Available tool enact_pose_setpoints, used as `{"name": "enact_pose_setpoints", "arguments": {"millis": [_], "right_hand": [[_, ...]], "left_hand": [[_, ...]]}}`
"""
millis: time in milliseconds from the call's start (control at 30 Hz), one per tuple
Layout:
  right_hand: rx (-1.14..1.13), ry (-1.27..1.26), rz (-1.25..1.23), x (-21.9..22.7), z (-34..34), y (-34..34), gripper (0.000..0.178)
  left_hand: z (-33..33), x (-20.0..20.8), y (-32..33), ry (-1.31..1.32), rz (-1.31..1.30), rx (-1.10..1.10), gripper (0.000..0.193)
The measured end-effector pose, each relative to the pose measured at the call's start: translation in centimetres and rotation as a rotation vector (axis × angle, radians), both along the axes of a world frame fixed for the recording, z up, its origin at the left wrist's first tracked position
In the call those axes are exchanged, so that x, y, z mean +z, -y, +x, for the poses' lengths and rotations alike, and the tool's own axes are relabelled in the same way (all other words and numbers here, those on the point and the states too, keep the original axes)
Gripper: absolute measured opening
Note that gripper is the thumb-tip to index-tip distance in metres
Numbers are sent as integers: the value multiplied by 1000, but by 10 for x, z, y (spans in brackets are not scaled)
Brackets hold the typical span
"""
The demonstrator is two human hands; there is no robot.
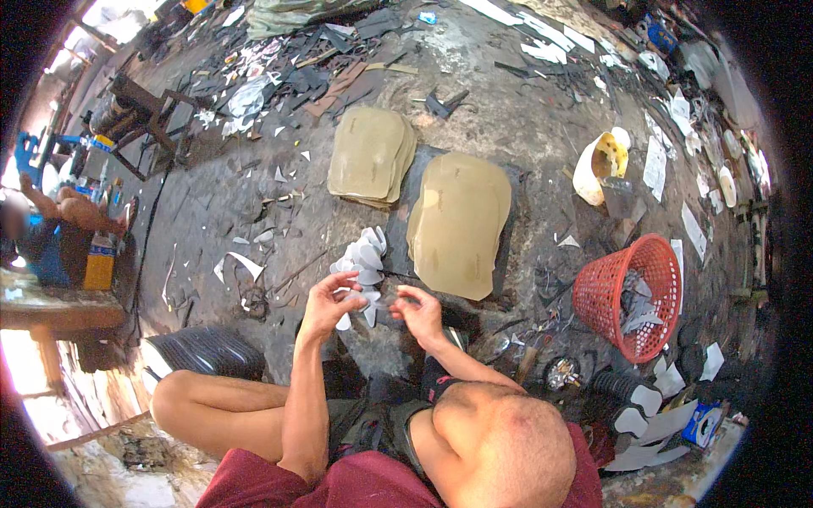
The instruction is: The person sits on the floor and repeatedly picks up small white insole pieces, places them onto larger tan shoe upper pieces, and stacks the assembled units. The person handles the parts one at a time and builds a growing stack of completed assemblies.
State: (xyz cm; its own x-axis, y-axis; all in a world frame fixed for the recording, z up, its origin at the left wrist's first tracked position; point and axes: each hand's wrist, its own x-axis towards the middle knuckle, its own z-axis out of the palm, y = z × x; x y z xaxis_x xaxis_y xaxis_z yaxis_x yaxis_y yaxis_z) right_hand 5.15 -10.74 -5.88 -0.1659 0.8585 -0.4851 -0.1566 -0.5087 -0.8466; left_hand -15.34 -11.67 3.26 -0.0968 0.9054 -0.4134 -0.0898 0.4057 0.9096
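My left hand (329,305) is over the near left side of a small heap of pale grey, rounded flat pieces (367,256). Its fingers and thumb curve apart, with pale pieces showing around and below them. To the right of the heap hovers my right hand (417,314), fingers bent and thumb apart, and nothing I can make out between them. Beyond my hands lie two stacks of tan sheets with rounded corners: the nearer stack (461,224) rests on a dark flat slab (412,182), and the farther stack (370,157) is to its left.
A red perforated basket (590,288) holding pale scraps leans at the right, with a stained, cut-open white container (587,175) beyond it. Dark scraps (343,89) litter the far floor. At the left are a black metal frame (152,127) and another person's arm (85,212).
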Motion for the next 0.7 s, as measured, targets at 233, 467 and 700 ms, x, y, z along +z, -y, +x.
{"name": "enact_pose_setpoints", "arguments": {"millis": [233, 467, 700], "right_hand": [[202, -276, -71, 37, 16, -14, 26], [134, 482, 577, 72, 35, -28, 18], [435, 1251, 924, 88, 133, -28, 68]], "left_hand": [[34, -17, -2, -24, 35, 102, 37], [42, -7, -4, 28, -157, -194, 26], [70, -28, -26, 299, -113, 101, 20]]}}
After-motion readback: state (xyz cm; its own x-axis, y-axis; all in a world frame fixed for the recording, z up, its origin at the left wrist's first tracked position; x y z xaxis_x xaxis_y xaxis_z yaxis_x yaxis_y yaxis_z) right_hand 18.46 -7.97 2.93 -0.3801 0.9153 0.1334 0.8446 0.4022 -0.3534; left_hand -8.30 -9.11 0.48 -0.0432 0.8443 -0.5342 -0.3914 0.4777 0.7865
